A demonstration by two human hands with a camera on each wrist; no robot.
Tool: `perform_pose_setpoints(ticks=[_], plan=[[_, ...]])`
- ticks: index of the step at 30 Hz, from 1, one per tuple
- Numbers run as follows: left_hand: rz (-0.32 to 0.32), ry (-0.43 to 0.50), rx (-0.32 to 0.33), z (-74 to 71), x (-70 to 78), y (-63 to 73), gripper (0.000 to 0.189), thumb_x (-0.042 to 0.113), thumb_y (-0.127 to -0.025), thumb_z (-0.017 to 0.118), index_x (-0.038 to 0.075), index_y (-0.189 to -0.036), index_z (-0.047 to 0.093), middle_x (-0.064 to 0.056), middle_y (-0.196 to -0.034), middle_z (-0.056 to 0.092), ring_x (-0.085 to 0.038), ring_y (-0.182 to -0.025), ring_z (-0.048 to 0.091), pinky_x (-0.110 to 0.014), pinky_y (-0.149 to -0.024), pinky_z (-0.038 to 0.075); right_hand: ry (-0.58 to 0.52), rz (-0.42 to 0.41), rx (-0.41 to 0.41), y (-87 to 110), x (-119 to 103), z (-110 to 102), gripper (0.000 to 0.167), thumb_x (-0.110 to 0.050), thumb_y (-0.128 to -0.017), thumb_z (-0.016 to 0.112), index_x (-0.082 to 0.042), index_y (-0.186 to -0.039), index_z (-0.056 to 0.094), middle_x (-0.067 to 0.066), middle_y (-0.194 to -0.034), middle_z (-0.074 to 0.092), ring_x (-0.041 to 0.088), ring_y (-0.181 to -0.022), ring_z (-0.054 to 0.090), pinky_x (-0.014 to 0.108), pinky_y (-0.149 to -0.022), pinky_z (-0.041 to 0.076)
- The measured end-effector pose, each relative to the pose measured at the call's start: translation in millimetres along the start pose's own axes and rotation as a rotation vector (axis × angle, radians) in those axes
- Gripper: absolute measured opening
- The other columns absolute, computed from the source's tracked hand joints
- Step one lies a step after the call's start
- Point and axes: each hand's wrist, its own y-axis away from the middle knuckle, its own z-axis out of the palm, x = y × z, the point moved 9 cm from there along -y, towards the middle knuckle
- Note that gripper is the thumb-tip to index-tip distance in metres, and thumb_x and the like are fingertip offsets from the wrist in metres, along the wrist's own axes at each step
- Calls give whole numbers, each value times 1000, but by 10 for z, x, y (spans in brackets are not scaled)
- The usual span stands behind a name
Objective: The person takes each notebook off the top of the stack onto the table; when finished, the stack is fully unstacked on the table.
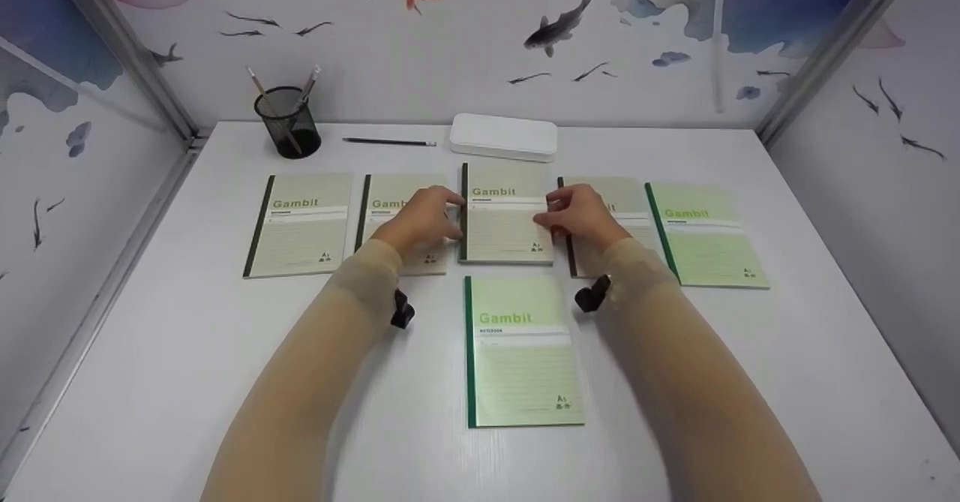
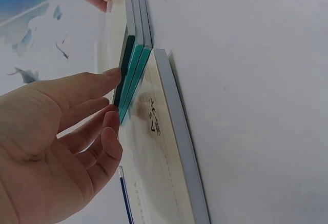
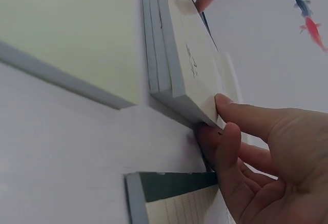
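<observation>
A black-spined notebook [image 1: 507,217] tops a stack of three notebooks in the middle. Two green spines [image 2: 134,73] show beneath it in the left wrist view. My left hand [image 1: 421,220] holds the top notebook at its spine, fingertips and thumb bent against that edge. From the opposite side my right hand [image 1: 583,213] grips the page edge, its thumb [image 3: 243,112] at the cover and bent fingers [image 3: 228,152] along the side. Below the left hand lies another black-spined notebook [image 1: 381,187]; one more black-spined notebook [image 1: 630,220] is under the right hand.
Nearest me lies a green-spined notebook [image 1: 521,371]. The row's ends are a black-spined notebook [image 1: 300,239] and a green-spined notebook [image 1: 709,251]. Behind stand a mesh pen cup [image 1: 289,123] with pencils, a dark pencil [image 1: 388,142] and a white case [image 1: 502,136], near the printed wall.
</observation>
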Motion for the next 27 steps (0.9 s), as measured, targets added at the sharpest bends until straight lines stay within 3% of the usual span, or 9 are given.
perform_pose_setpoints(ticks=[10,14,21,27], plan=[[-9,-44,29,17,-28,26,57,11,-89,80,15,-141,58,-1,-154,50,-25,-152,37,-44,-128,28,-153,-28,-42,-10,88,-20,54,-23,-100,66,-13,-150,48,14,-133,64,16,-87,62,24,-70,52],[11,-94,28,45,24,48,52,15,-91,79,15,-139,59,2,-153,50,-24,-151,37,-45,-127,29,-201,-3,-35,38,164,-78,53,-19,-102,63,-14,-151,45,12,-127,65,14,-83,62,24,-68,51],[-26,-70,33,14,5,59,54,16,-89,80,20,-138,59,6,-152,51,-22,-149,39,-45,-127,30,-408,-33,-69,184,245,-141,49,-16,-102,64,-15,-148,45,2,-111,70,13,-82,65,24,-69,51],[-28,-56,43,-1,-10,74,54,17,-88,81,21,-137,60,6,-153,51,-23,-150,38,-47,-127,29,-505,-87,-82,368,286,-251,45,-15,-102,65,-16,-143,48,-3,-107,76,11,-81,70,23,-66,51]])
